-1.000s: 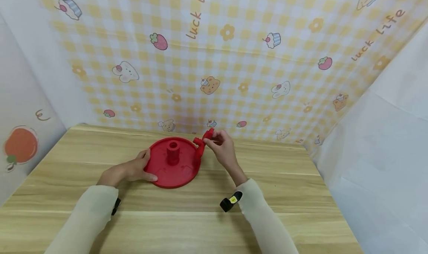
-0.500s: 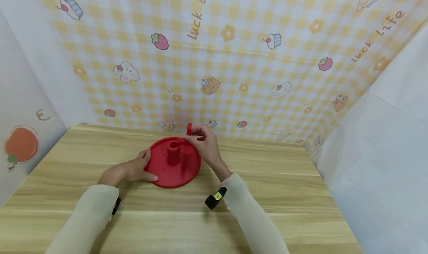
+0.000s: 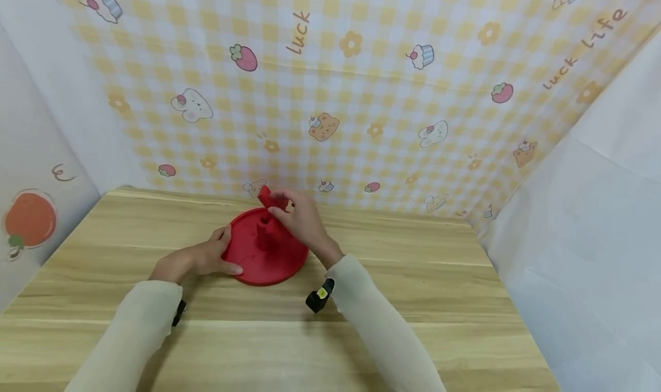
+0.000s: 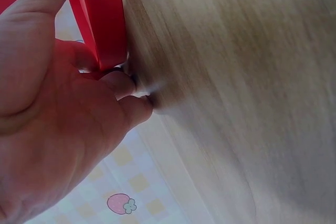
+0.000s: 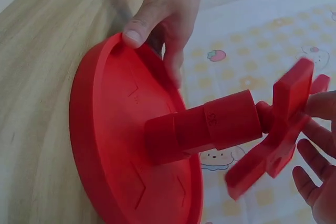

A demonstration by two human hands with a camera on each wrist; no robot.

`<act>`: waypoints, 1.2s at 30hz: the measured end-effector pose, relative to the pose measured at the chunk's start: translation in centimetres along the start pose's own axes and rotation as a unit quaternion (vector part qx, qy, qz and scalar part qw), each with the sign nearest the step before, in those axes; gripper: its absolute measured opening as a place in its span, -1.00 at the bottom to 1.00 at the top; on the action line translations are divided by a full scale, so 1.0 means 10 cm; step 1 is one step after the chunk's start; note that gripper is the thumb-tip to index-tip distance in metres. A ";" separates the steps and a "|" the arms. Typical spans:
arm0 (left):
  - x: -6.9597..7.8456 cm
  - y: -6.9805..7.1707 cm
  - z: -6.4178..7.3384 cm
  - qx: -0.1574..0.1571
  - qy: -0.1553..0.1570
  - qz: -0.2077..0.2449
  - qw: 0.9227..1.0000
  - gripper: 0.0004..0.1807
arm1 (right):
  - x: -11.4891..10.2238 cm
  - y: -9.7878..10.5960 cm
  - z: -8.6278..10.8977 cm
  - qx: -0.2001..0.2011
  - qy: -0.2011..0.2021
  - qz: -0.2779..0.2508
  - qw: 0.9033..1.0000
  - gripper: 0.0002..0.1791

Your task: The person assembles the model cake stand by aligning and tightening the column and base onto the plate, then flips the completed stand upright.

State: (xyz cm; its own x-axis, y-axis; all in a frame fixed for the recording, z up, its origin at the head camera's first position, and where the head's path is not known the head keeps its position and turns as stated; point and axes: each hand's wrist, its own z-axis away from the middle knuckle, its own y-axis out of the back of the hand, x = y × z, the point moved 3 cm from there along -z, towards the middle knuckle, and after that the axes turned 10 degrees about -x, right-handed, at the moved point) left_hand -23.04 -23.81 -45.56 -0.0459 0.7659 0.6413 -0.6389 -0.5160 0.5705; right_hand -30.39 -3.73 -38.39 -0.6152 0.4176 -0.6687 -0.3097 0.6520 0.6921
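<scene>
My left hand (image 3: 202,258) grips the left rim of a round red base (image 3: 247,257), thumb over the edge and fingers curled beneath, as the left wrist view shows. From the middle of that base rises a hollow red post (image 5: 210,129). Between thumb and fingers my right hand (image 3: 306,218) holds a red cross-shaped piece (image 5: 283,129) with several arms. This piece is over the post's open top, its short peg pointing at the hole; whether the peg has entered cannot be told. Its far side is partly hidden by my right fingers.
The base stands on a wood-grain table (image 3: 392,300). Close behind rises a yellow checked cloth (image 3: 382,82) with printed cartoons. White sheets border the table on the left and right. A black wrist device (image 3: 319,296) hangs by the right sleeve.
My right hand has carried the cross-shaped piece leftward, from the base's right edge to above the post, turning it on the way. My left hand keeps its grip on the base.
</scene>
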 end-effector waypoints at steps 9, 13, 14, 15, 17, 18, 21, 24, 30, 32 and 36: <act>0.02 0.01 0.01 0.003 -0.006 -0.008 1.000 0.33 | -0.13 -0.10 -0.08 -0.062 0.024 0.120 0.991 -0.76; 0.02 0.01 0.01 0.002 -0.005 -0.005 1.000 0.32 | -0.16 -0.14 -0.10 -0.076 0.012 0.148 0.986 -0.77; 0.02 0.01 0.01 0.002 -0.005 0.000 1.000 0.32 | -0.16 -0.15 -0.11 -0.079 0.011 0.152 0.985 -0.78; 0.02 0.01 0.01 0.001 -0.004 0.002 1.000 0.32 | -0.17 -0.16 -0.11 -0.083 0.010 0.156 0.984 -0.78; 0.01 0.00 0.01 0.000 -0.004 0.007 1.000 0.32 | -0.16 -0.19 -0.11 -0.088 0.008 0.157 0.984 -0.79; 0.02 0.00 0.01 -0.001 -0.004 0.011 1.000 0.33 | -0.16 -0.20 -0.11 -0.089 0.007 0.156 0.984 -0.79; 0.02 0.00 0.01 -0.001 -0.005 0.005 1.000 0.33 | -0.15 -0.22 -0.11 -0.086 0.006 0.153 0.984 -0.80; 0.01 0.00 0.01 0.000 -0.006 0.000 1.000 0.33 | -0.14 -0.22 -0.11 -0.081 0.011 0.143 0.986 -0.79; 0.01 -0.01 0.01 0.000 -0.006 0.005 1.000 0.32 | -0.06 -0.12 -0.05 -0.052 -0.002 0.070 0.996 -0.74; 0.02 -0.01 0.01 0.002 -0.006 0.010 1.000 0.32 | -0.01 -0.05 -0.01 -0.037 -0.016 0.044 0.998 -0.73; 0.01 -0.02 0.01 0.006 -0.003 0.017 1.000 0.32 | 0.12 0.07 0.08 -0.034 -0.056 0.020 0.998 -0.71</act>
State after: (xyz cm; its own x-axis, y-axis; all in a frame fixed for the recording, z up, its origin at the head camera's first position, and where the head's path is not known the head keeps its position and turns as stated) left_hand -22.88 -23.66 -45.51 -0.0634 0.7459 0.6631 -0.6276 -0.5464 0.5546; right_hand -30.75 -2.25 -38.99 -0.5437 0.5129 -0.6643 -0.3374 0.5912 0.7326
